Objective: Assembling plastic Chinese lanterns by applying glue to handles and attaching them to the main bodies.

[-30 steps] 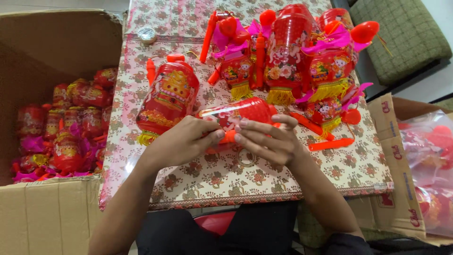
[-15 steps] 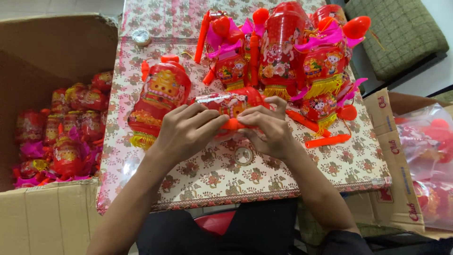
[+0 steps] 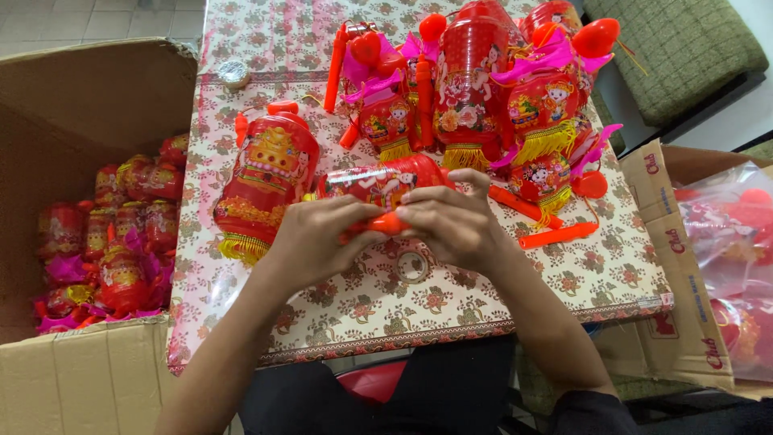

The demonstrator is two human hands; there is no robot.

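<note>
Red collapsed lantern (image 3: 378, 180) lies crosswise above my hands; left hand (image 3: 310, 242) and right hand (image 3: 451, 225) both pinch its orange handle (image 3: 385, 225), fingers closed.

A small table (image 3: 322, 310) covered in a floral-patterned cloth of cream, red and green carries the work. On it lies a red plastic lantern with gold decoration and yellow fringe (image 3: 262, 189), on its side at the left. A heap of red lanterns with pink frills (image 3: 491, 105) fills the far end. A loose orange plastic stick (image 3: 558, 236) lies at the right, a clear tape roll (image 3: 413, 266) near the front, and a small silvery round lid (image 3: 233, 74) at the far left corner.
</note>
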